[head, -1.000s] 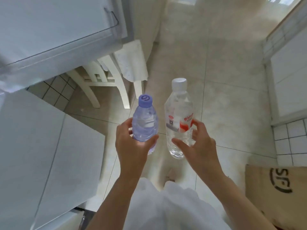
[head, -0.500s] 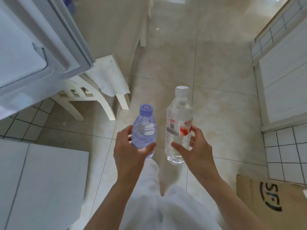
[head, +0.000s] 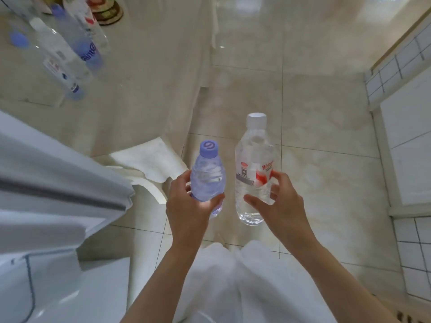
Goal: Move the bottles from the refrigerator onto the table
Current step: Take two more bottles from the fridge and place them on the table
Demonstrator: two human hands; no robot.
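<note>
The left hand [head: 186,206] is closed around a small bluish plastic bottle with a purple cap [head: 208,177]; the right hand [head: 278,203] holds a taller clear plastic bottle with a white cap [head: 253,173] loosely, above the floor. It may slip before reaching the surface [head: 144,66], whose far left corner is crowded.

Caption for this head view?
Two hands, left and right, carry water bottles toward the table.
</note>
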